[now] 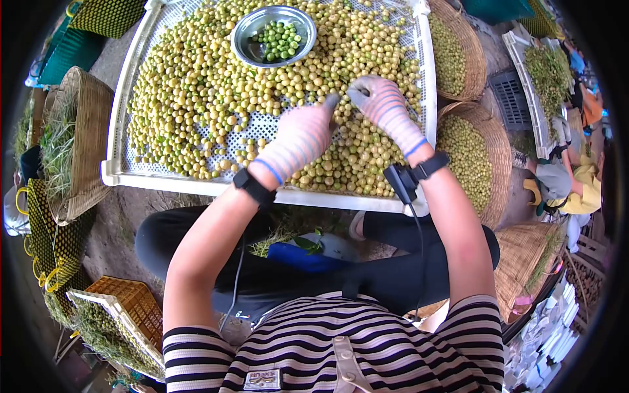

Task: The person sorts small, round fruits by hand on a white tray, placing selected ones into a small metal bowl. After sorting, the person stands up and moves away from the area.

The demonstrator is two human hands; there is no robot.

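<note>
A white perforated plastic tray (262, 123) lies before me, spread with small round yellow-green fruits (196, 92). Both my hands wear pale striped gloves with grey fingertips. My left hand (304, 134) is just over the fruits near the tray's middle, its fingers curled in and mostly hidden. Close beside it on the right, my right hand (381, 105) has its fingers bent together; whatever it pinches is too small to make out. Towards the back of the tray stands a metal bowl (240, 40) holding greener fruits (280, 40).
Wicker baskets of similar fruits (464, 164) stand right of the tray. A tall wicker basket (88, 144) with grassy stalks is on the left. At lower left is an orange crate (131, 298). Other people (576, 177) are at far right. Cables run from both my wrist straps.
</note>
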